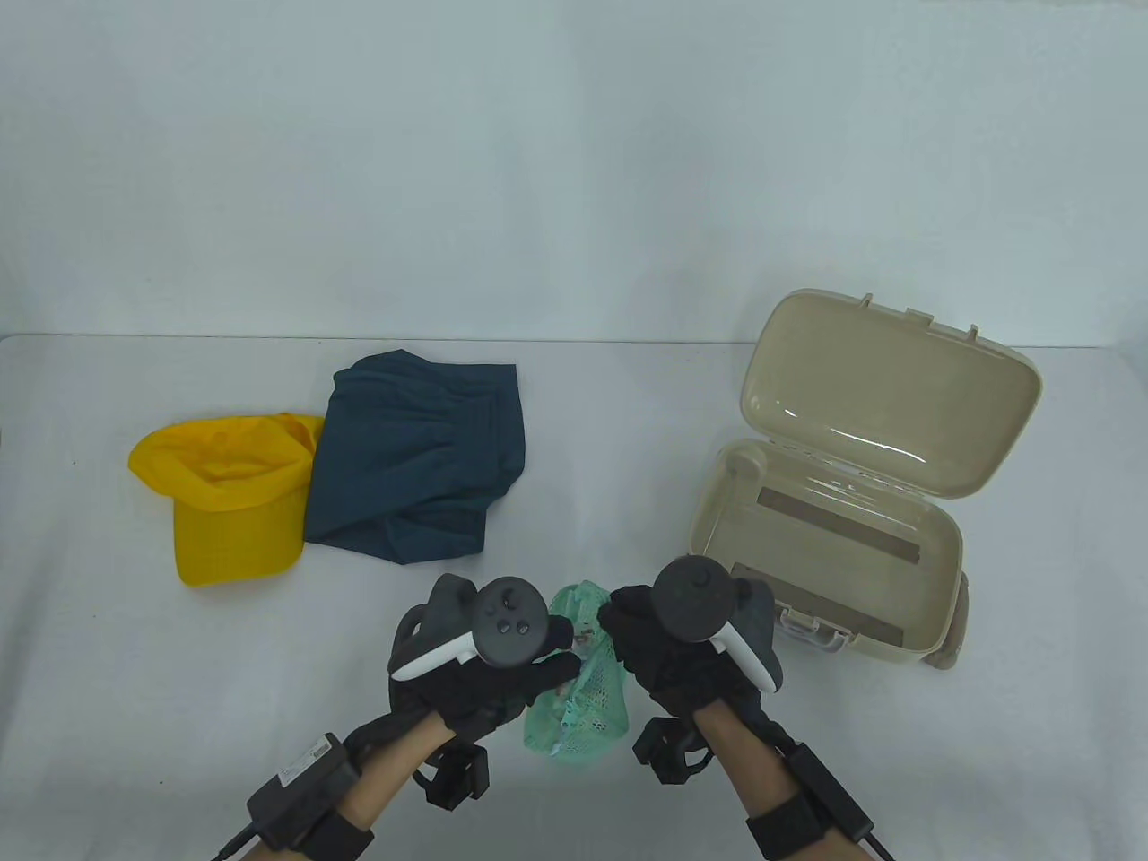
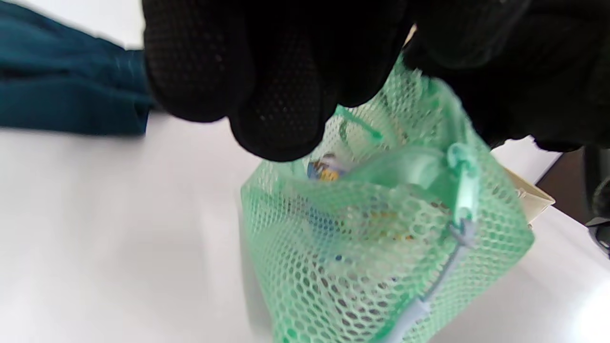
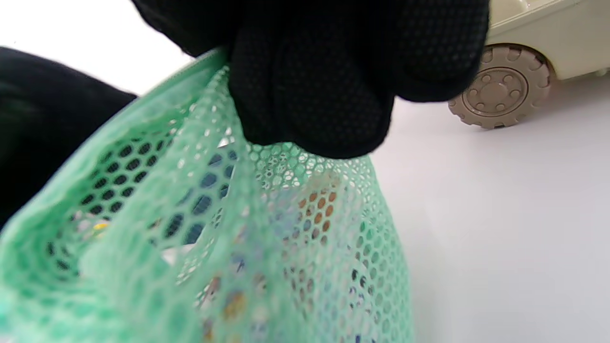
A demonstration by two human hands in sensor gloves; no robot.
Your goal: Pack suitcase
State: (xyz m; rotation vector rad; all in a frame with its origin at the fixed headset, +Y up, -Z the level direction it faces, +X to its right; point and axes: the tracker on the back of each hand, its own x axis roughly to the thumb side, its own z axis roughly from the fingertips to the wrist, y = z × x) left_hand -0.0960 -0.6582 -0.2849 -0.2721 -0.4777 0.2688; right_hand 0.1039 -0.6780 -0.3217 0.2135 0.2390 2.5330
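Black-gloved fingers [image 3: 305, 95] of the right hand [image 1: 673, 659] pinch the top edge of a green mesh pouch [image 1: 587, 695], and the fingers [image 2: 267, 85] of the left hand [image 1: 480, 691] curl round the pouch's other side, so both hands grip it together. The pouch sits at the front middle of the white table [image 1: 134, 673], between the two hands, its lower end resting on or just above the surface; which cannot be told. Through the netting small colourful items show, too blurred to name. A pale zip [image 2: 457, 224] runs down one side of the pouch in the left wrist view.

To the right, near the right hand, stands a beige hard-shell suitcase [image 1: 825, 538] with its lid [image 1: 888, 395] propped open. Its lower tray looks bare apart from two grey strips on the floor. One ribbed wheel [image 3: 500, 85] of the case shows in the right wrist view.

To the left, well apart from the case, lie a folded dark blue garment [image 1: 421, 457] and, touching its left edge, a yellow cap [image 1: 224, 484].

Judging from this, packing has barely begun: the case is open and ready, nothing appears to be inside it, and the pouch seems to be the first item in hand. Left to do: place the pouch, garment and cap in the case, then likely close the lid.
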